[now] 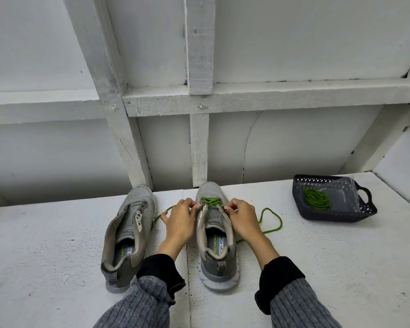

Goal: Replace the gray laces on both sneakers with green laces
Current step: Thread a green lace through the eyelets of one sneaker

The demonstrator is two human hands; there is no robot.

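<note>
**Threading green through the right-hand sneaker**

My left hand [179,215] and right hand [240,215] are both up at the eyelet rows of the right-hand sneaker [214,235], fingers curled and pinching the green lace [210,201] on either side of the tongue. Exactly which eyelet each fingertip is at I cannot tell; my knuckles hide it.

The lace is crossed through the eyelets nearest the toe only, so this shoe is, I judge, barely started. Its free ends trail out on both sides: a short run past my left hand, and a long loop [273,218] lying on the white bench [329,256] beyond my right wrist.

This cord is soft and light, with no stiffness to push with, so I should hold it right at the tip to poke it through, then pull slack evenly. The shoe's mesh upper gives under pressure; steadying the eyelet strip works better than squeezing the toe.

The left-hand sneaker [128,235] stands just beside, with no lace in it. Well apart to the right, a dark basket [301,204] holds the second green lace [316,199], coiled.
</note>
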